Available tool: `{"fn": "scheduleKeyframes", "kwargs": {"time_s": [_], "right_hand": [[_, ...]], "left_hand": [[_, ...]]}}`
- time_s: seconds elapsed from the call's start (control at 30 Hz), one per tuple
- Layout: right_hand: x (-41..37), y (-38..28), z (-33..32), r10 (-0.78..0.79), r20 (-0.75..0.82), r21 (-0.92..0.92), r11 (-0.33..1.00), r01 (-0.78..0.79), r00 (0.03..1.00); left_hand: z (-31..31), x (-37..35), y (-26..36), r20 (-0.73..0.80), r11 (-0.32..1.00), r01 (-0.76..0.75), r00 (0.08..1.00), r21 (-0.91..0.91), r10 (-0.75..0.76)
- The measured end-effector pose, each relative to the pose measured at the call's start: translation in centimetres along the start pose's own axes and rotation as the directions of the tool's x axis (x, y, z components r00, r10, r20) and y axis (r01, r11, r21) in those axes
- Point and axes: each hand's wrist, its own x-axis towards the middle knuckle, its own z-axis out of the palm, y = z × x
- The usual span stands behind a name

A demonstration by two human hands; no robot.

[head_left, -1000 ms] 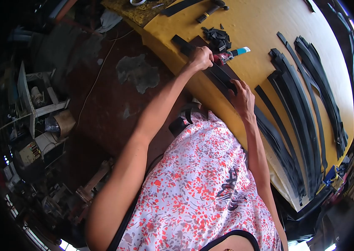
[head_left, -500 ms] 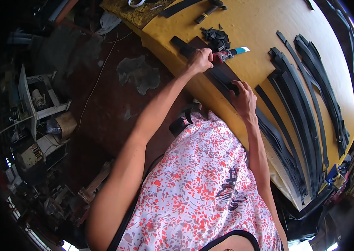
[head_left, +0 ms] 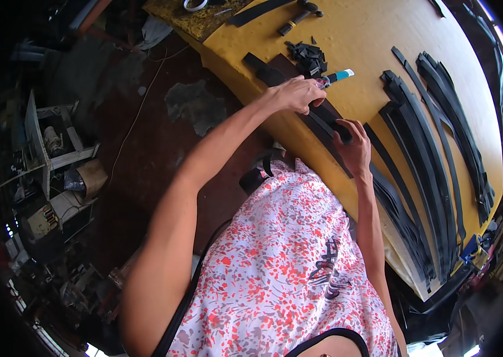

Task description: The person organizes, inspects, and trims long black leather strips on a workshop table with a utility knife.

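My left hand (head_left: 300, 95) is closed around a knife-like tool (head_left: 339, 76) with a wrapped reddish grip and a teal and white end pointing right. It is above a dark brown board (head_left: 326, 109) and a black strip (head_left: 317, 122) along the table's near edge. My right hand (head_left: 355, 150) hovers at the lower end of that strip, thumb and fingers curved apart; nothing shows in its grasp. Small black offcuts (head_left: 308, 58) lie in a heap just beyond my left hand.
Bundles of long black strips (head_left: 418, 149) cover the right part of the yellow table (head_left: 358, 41). A hammer (head_left: 299, 18) lies at the far side, near a white ring (head_left: 195, 5). On the left, a wooden frame (head_left: 55, 154) and a cardboard box (head_left: 92, 178) stand by the floor.
My left hand has moved right and slightly down with the tool and turned, its back now facing up. My right hand has shifted slightly right, its fingers more apart from the strip.
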Motion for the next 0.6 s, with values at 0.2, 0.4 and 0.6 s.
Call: {"fn": "scheduleKeyframes", "kwargs": {"time_s": [0.2, 0.4, 0.6], "right_hand": [[0.3, 0.2, -1.5, 0.042, -0.025, 0.116, 0.992, -0.038, 0.999], [0.3, 0.2, -0.7, 0.078, -0.043, 0.144, 0.987, -0.071, 0.996], [0.5, 0.2, 2.3, -0.031, 0.018, 0.037, 0.999, 0.03, 0.999]], "left_hand": [[-3.4, 2.2, -1.4, 0.073, 0.936, -0.05, 0.994, -0.348, 0.08], [-3.8, 3.1, -2.9, 0.283, 0.732, 0.238, 0.957, -0.638, -0.064], [-2.1, 0.5, -5.4, 0.313, 0.77, 0.411, 0.906, -0.487, -0.286]]}}
